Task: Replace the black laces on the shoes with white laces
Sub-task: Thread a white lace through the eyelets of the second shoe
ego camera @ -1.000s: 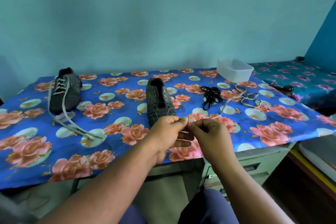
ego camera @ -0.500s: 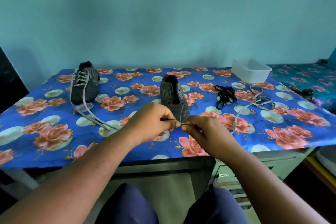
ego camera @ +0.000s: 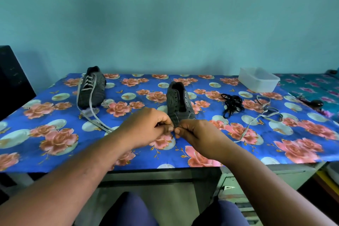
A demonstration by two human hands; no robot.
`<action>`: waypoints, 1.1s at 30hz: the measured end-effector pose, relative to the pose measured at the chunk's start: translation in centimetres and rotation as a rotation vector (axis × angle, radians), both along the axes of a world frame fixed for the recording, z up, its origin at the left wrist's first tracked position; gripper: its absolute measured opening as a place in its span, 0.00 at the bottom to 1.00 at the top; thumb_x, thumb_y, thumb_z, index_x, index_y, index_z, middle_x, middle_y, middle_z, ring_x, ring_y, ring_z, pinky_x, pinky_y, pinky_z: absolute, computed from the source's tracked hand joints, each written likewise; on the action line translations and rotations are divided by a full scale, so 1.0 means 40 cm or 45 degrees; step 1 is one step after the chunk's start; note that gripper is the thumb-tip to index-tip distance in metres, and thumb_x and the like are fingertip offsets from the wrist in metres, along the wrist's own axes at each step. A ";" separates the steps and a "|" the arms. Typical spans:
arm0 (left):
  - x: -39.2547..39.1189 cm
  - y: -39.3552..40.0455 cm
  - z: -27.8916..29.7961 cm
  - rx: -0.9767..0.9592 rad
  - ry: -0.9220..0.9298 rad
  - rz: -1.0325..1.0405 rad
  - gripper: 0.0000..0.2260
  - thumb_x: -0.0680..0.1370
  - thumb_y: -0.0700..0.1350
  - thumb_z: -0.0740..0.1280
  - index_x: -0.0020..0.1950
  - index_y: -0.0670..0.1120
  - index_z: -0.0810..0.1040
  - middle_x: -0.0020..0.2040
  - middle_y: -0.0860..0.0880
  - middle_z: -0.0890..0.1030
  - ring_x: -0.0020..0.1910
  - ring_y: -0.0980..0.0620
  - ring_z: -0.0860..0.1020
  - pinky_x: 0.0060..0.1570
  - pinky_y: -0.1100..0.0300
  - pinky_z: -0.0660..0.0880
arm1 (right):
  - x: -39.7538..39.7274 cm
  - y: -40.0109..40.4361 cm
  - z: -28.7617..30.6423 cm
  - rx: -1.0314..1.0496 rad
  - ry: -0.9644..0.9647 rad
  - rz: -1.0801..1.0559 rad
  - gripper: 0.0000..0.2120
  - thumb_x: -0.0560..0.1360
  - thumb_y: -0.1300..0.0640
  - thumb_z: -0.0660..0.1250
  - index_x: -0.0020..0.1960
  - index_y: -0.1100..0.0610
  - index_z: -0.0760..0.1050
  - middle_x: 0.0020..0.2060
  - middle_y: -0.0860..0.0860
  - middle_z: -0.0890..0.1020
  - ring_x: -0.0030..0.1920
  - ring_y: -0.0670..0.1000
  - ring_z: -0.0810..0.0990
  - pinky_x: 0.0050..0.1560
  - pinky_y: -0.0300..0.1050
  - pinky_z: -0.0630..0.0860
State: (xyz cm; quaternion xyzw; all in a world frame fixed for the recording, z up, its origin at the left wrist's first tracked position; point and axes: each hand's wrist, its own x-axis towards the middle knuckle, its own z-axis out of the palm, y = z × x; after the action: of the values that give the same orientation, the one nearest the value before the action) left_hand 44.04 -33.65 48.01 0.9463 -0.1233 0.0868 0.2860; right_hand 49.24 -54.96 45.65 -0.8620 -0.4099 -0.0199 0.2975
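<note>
Abt halfway, I judged. The far-left shoe already had its white lace threaded thru the eyelets, loose ends trailing off the toe onto the floral tablecloth. The middle shoe sat w/ bare eyelets, no lace in it at all. The black laces lay in a bundle to its right, well apart from both shoes, so removal looked done for the pair. Left to do: thread the 2nd white lace thru the middle shoe, all rows, then tidy.

That 2nd lace ran from a loose tangle near the white plastic tub, across the cloth twd my right wrist, then disappeared behind it.

Both hands were up just in front of the middle shoe's toe, fingertips nearly meeting. My left hand had fingers curled, thumb and forefinger pinching smth small at the tips. My right hand did the same from the other side, knuckles up. Prob the lace end btwn them, but it was too small to make out for sure. Forearms came in from both sides, elbows wide, wrists off the table.
</note>
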 end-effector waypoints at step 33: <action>0.047 0.250 -0.087 0.342 -0.103 0.308 0.17 0.72 0.69 0.63 0.45 0.59 0.84 0.56 0.59 0.75 0.63 0.52 0.72 0.57 0.48 0.70 | 0.089 -0.106 -0.061 -0.090 -0.103 -0.121 0.13 0.82 0.43 0.62 0.44 0.49 0.76 0.36 0.44 0.81 0.39 0.45 0.78 0.46 0.47 0.69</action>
State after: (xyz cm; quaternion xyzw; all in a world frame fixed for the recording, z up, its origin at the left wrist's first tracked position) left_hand 45.94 -23.64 44.52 0.9797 -0.0305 0.1411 0.1394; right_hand 52.81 -59.18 43.20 -0.8889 -0.3808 -0.0545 0.2489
